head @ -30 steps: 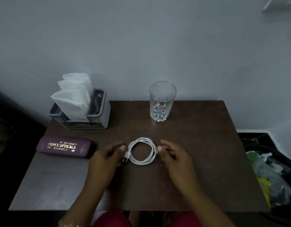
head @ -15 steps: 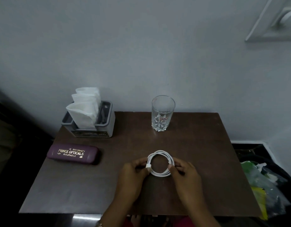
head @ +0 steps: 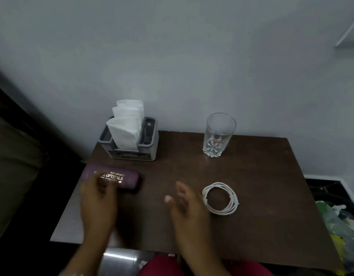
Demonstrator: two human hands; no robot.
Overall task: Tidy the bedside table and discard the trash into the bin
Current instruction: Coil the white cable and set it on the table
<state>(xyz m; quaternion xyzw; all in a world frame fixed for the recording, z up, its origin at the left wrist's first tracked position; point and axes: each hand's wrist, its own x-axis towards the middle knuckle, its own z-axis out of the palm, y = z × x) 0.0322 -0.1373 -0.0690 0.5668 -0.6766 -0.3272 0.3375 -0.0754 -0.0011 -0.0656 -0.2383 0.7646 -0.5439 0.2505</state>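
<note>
At lower centre of the worktop [head: 251,232], my left hand [head: 99,200] blurred over the purple case [head: 120,177], grip unclear, right hand [head: 185,204] open, empty, beside the coiled white cable [head: 221,198].

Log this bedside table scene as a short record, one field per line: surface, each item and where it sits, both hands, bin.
surface: dark brown table against a pale wall
tissue holder: back left, white tissues standing in it
glass: back centre, upright, looks empty
spectacle case: purple, left side, lying flat
cable: white, coiled, lying free on the table
left hand: blurred, over the near end of the spectacle case; contact unclear
right hand: open, just left of the cable, holding nothing
bin: right of the table, holding mixed trash
</note>
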